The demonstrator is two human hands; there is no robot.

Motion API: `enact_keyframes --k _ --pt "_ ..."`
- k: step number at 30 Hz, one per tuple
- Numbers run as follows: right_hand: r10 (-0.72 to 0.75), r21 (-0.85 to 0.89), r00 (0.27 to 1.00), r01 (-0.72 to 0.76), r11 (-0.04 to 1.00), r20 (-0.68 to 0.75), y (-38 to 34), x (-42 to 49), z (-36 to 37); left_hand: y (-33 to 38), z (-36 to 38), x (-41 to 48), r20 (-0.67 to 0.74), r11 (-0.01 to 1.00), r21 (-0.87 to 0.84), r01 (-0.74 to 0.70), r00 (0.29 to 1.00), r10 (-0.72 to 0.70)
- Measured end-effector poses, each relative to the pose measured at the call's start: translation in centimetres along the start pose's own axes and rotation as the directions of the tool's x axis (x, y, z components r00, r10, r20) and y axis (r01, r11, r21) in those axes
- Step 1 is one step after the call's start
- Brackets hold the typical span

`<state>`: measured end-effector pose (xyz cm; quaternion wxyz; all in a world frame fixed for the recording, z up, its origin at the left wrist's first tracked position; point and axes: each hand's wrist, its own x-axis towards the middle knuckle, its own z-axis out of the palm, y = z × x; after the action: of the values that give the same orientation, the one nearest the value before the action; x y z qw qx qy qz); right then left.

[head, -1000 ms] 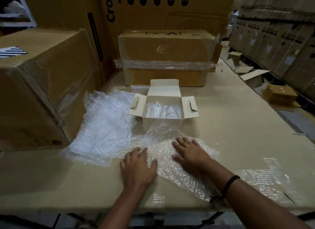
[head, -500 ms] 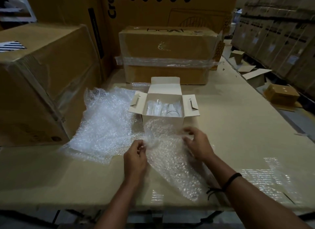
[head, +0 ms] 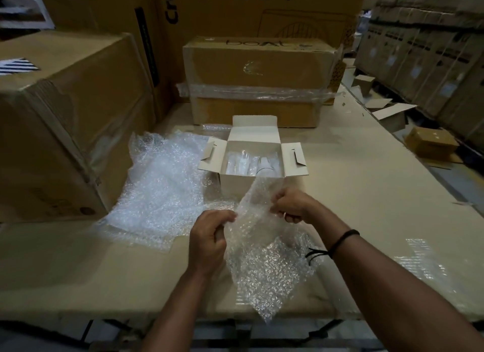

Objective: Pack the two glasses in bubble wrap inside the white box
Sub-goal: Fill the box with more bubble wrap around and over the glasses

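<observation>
A second ago both hands lay flat and spread on a small bubble wrap sheet point(head: 264, 268) on the counter point(head: 366, 194). Now the left hand point(head: 209, 236) and the right hand point(head: 293, 205) each pinch its far edge between thumb and curled fingers, and the sheet hangs lifted from that edge, its near end trailing over the counter's front lip at 6 o'clock. The smoothing step looks finished, and the sheet is probably ready to go over or around the glasses. The white box point(head: 237, 185) has not moved: it stands at 12 o'clock from the hands, just beyond them, with its lid and both side flaps open. The glasses point(head: 251, 164) show as clear shapes inside it (whether either is already wrapped cannot be told from here). A larger bubble wrap sheet point(head: 162, 184) lies spread at 10 o'clock, touching the box's left side. The raised edge partly covers the box's front wall, so the next move likely calls for carrying it up over that wall. Readable writing is scarce. A tall carton point(head: 235, 8) at the back shows "Cro" before the frame cuts it off. The taped brown carton point(head: 258, 71) behind the box bears lettering that seems to read "boAt". A big carton point(head: 65, 116) at 9 o'clock carries a striped label point(head: 15, 66) with no legible words.
</observation>
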<state>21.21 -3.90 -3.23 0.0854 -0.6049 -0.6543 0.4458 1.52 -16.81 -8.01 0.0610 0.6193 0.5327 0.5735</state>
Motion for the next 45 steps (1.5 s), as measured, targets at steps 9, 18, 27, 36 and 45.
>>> enact_keyframes --k 9,18,27,36,45 --pt "-0.050 0.300 0.989 0.091 0.950 -0.142 1.5 1.5 2.5 -1.3 -0.6 -0.6 0.213 0.786 -0.170 0.595 0.800 -0.560" --pt "-0.117 -0.295 0.977 0.061 0.954 -0.176 1.2 1.6 3.6 -1.3 0.2 0.9 0.132 0.825 -0.107 0.556 0.830 -0.542" --pt "-0.131 0.565 0.970 0.228 0.793 -0.207 1.6 0.6 2.4 -0.8 0.4 2.2 0.099 0.720 -0.250 0.647 0.757 -0.646" --pt "0.006 0.882 0.989 -0.136 0.450 0.149 3.8 0.4 0.5 -2.8 -0.8 2.5 0.080 0.780 -0.003 0.626 0.778 -0.624" --pt "0.027 0.752 0.989 -0.126 0.646 0.143 3.8 -0.4 -1.6 -2.7 -1.7 2.0 0.215 0.845 0.007 0.535 0.824 -0.524"
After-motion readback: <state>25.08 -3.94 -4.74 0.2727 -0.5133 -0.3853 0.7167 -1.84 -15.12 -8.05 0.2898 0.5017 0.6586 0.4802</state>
